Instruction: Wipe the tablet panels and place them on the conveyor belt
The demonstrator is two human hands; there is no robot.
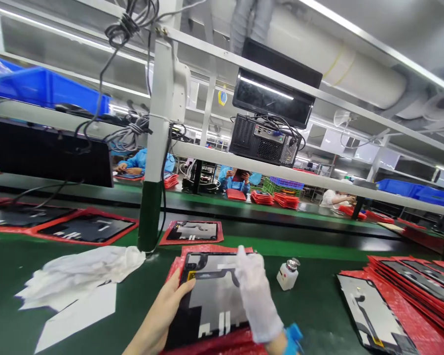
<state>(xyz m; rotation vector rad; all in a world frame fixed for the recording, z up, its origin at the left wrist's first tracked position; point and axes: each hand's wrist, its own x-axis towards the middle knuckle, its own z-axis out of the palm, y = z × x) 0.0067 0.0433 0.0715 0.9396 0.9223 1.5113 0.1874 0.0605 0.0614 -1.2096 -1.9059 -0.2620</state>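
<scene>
Gripping the held panel (207, 296) by its left edge: one bare left hand (163, 305), thumb over the top face, fingers out of sight. Item, one right hand (255, 301) in a white glove with a blue band (292, 337) at the wrist, resting on the right side of the held panel, one finger extended toward the upper corner; whether it clamps the edge cannot be told. The two hands stand apart, the held panel between them, grey-faced with black sections, tilted above the counter (318, 315).

Beneath the held panel, showing past its edges: red wrap (225, 342). Left of it: a white sheet (81, 315), partly under a crumpled white cloth (89, 266). Just right of it: a small white bottle (287, 276) with a metal top. Well right of it: a loose panel (377, 310) against a stack of panels in red sleeves (425, 286).

Beyond the held panel: a smaller panel (192, 231) on red wrap; to its far left, a dark monitor (48, 155); above and beyond, a computer case (262, 141) on a shelf. Farthest beyond: a co-worker (237, 182) in blue.
</scene>
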